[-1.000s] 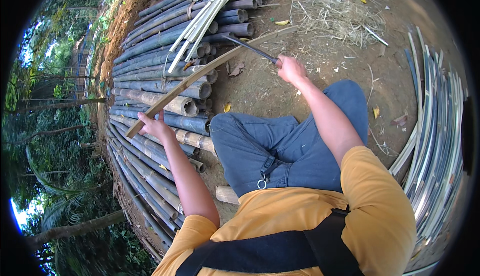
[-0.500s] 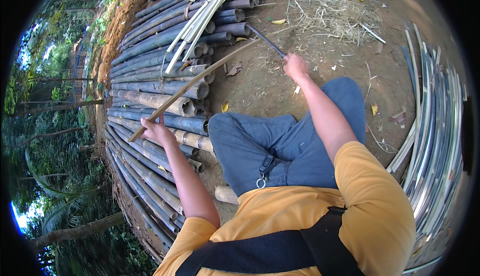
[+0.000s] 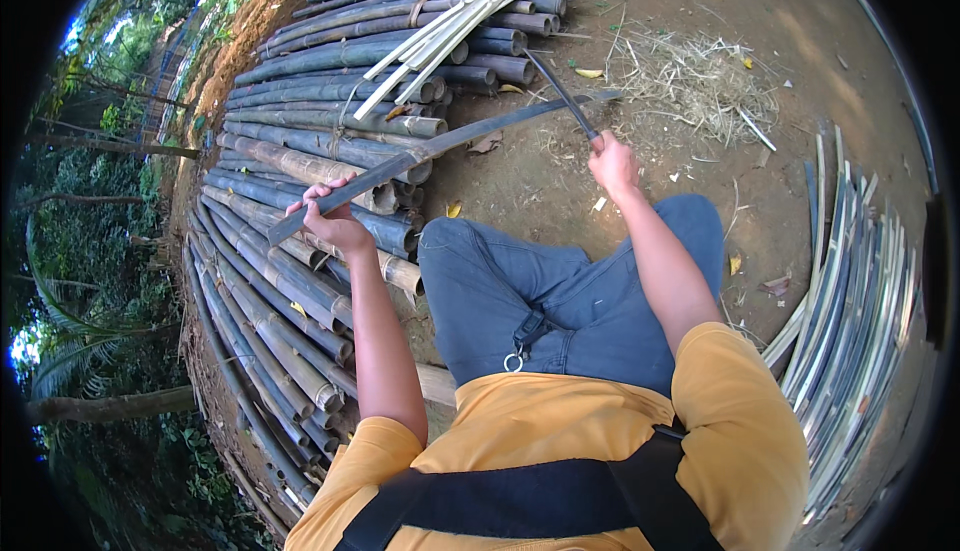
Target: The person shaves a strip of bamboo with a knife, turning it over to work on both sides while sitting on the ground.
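My left hand (image 3: 338,221) is closed around the near end of a long, flat bamboo strip (image 3: 455,137). The strip slants away to the upper right, its dark grey-green face showing. In my right hand (image 3: 614,166) is the handle of a long, narrow knife (image 3: 560,91), its dark blade angled up and to the left. The blade crosses the strip in the picture toward the strip's far end; whether they touch I cannot tell. My fingers wrap fully round the handle, so most of it is hidden.
Stacked bamboo poles (image 3: 290,71) lie along the left, with pale split strips (image 3: 460,26) across them. A heap of shavings (image 3: 700,86) is on the dirt ground at the upper right. Long bamboo strips (image 3: 860,331) lie bundled at the right. My crossed legs (image 3: 560,301) are below my hands.
The bamboo strip has been turned over in my left hand: its tan face showed before, its dark face shows now. My right hand still holds the knife. The whole view has shifted slightly.
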Demonstrator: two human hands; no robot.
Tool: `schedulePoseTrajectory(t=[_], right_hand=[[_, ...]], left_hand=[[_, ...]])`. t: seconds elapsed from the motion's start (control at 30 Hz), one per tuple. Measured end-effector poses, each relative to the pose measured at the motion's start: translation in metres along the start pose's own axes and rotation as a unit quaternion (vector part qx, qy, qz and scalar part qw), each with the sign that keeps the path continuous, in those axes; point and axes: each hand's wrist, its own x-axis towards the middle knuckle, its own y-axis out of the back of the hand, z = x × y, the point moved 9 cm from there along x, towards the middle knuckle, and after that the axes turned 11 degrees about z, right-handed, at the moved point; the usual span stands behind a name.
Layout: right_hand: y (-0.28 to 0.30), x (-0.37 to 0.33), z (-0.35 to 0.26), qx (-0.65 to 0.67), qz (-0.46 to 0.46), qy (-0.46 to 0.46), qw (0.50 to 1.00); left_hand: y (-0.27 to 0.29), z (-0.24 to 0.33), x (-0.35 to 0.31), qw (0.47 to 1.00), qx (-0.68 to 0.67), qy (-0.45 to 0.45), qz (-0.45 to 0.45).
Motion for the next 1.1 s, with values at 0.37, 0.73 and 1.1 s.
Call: schedulePoseTrajectory(t=[0.37,0.73,1.1], right_hand=[[-0.005,-0.08,-0.027,0.016,-0.052,0.048,0.997],[0.044,-0.137,-0.075,0.15,-0.009,0.058,0.987],[0.016,-0.216,-0.137,0.159,-0.056,0.111,0.979]], left_hand=[[0.028,0.004,-0.03,0.989,0.005,-0.048,0.139],[0.048,0.005,-0.052,0.984,-0.029,-0.072,0.157],[0.03,0.005,-0.066,0.981,-0.026,-0.098,0.166]])
